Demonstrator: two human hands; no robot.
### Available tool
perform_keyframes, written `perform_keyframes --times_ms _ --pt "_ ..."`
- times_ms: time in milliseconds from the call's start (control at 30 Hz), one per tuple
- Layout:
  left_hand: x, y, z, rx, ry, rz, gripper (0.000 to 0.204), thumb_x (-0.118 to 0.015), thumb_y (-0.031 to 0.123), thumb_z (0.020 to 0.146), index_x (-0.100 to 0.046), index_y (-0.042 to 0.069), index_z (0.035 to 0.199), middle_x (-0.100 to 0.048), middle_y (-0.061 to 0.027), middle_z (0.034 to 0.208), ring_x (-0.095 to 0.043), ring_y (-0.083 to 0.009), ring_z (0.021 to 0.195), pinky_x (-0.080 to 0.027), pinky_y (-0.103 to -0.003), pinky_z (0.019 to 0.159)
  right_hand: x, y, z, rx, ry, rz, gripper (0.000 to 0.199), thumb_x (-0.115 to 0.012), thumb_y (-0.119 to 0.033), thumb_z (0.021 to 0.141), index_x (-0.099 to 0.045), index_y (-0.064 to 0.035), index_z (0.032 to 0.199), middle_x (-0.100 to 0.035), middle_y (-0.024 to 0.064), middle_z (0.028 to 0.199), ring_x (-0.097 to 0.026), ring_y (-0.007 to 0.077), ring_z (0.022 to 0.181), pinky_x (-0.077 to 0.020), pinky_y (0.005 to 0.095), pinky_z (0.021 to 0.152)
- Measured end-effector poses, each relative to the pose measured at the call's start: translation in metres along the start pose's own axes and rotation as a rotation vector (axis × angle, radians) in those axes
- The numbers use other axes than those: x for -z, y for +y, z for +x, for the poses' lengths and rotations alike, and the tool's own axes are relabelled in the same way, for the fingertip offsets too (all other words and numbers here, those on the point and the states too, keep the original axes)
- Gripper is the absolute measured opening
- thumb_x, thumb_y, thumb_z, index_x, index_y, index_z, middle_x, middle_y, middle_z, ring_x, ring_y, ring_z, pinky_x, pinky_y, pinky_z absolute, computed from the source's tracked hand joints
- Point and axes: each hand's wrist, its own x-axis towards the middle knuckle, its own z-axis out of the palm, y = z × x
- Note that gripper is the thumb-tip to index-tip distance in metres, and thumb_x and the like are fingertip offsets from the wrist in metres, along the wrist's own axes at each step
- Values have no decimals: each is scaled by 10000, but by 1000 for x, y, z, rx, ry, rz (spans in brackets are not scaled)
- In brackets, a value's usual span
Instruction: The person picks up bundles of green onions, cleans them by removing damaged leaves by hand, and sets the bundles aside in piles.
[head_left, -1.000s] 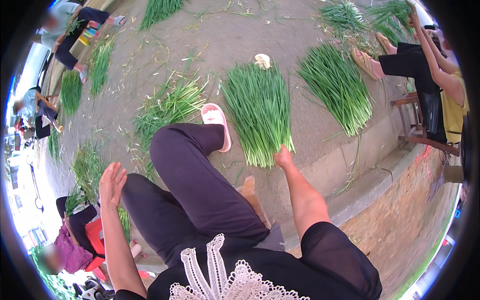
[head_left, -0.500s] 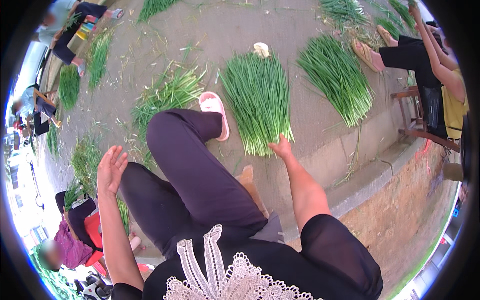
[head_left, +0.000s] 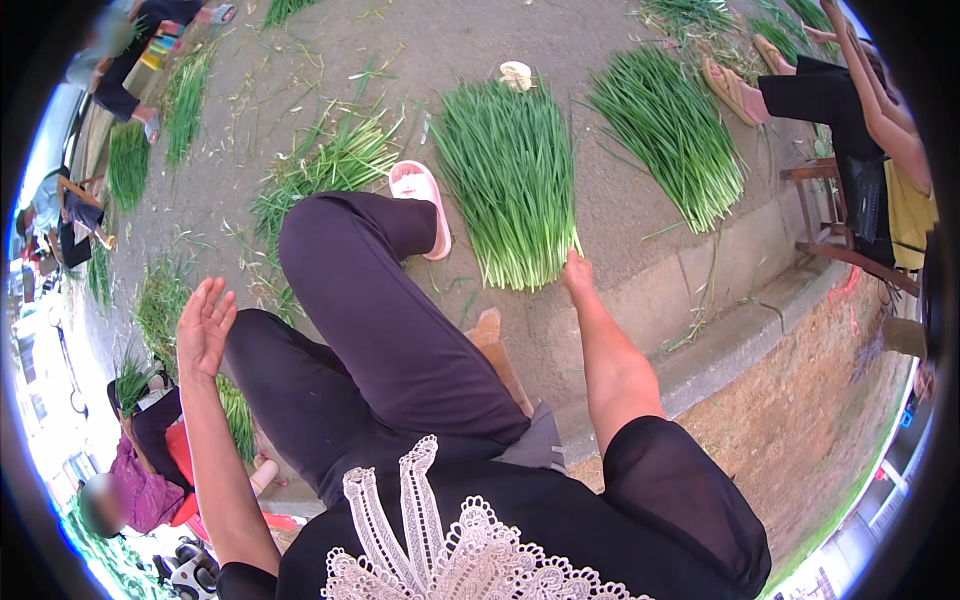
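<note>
Right hand (head_left: 577, 270) has reached the chive bundle (head_left: 510, 180), fingertips hidden

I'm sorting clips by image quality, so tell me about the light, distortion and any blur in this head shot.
Head view: bright, even daylight; the green onion bundle by the right hand is sharp. Fisheye bends the curb and leaves a black rim. The left hand is crisp, fingers spread; the far-left edge is washed out.
</note>
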Motion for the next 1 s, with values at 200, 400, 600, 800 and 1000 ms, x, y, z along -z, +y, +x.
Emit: perform_keyframes --times_ms 200,400,600,800,1000 --pt "4 -2 0 15 49 -10 366 -519 226 888 -453 42 1196 -534 -76 1180 -563 -191 978 -479 -314 812 -11 0 -29 -615 232 800 585 -375 -492 878 -301 -89 1294 -371 144 1282 -417 286 1101 -387 484 835" --pt "-10 3 5 13 61 -23 366 -547 220 870 -468 32 1173 -546 -89 1147 -560 -205 970 -472 -325 813 -35 -20 -49 -923 152 1187 713 -261 -618 835 -196 -163 1381 -241 87 1422 -234 298 1294 -210 518 1007" --pt "0 4 9 15 48 -20 367 -535 227 877 -466 40 1185 -543 -68 1155 -558 -189 974 -462 -319 846 -38 -45 -53 -747 -45 1334 757 -210 -662 810 -255 -151 1367 -252 74 1419 -257 265 1288 -160 516 1022" --pt "9 1 2 -43 70 -53 366 -533 217 879 -460 33 1188 -533 -81 1167 -553 -187 986 -456 -315 863 -34 -27 -63 -911 285 1200 769 -200 -643 833 -95 -146 1410 -90 61 1472 -121 278 1335 -142 532 1025" --pt "14 -1 -3 -58 130 -73 363 -550 206 873 -472 15 1171 -552 -96 1135 -562 -206 966 -459 -335 851 -22 12 -12 -286 414 632 478 -406 -401 859 -437 -50 1182 -432 168 1235 -413 324 1139 -331 433 908"
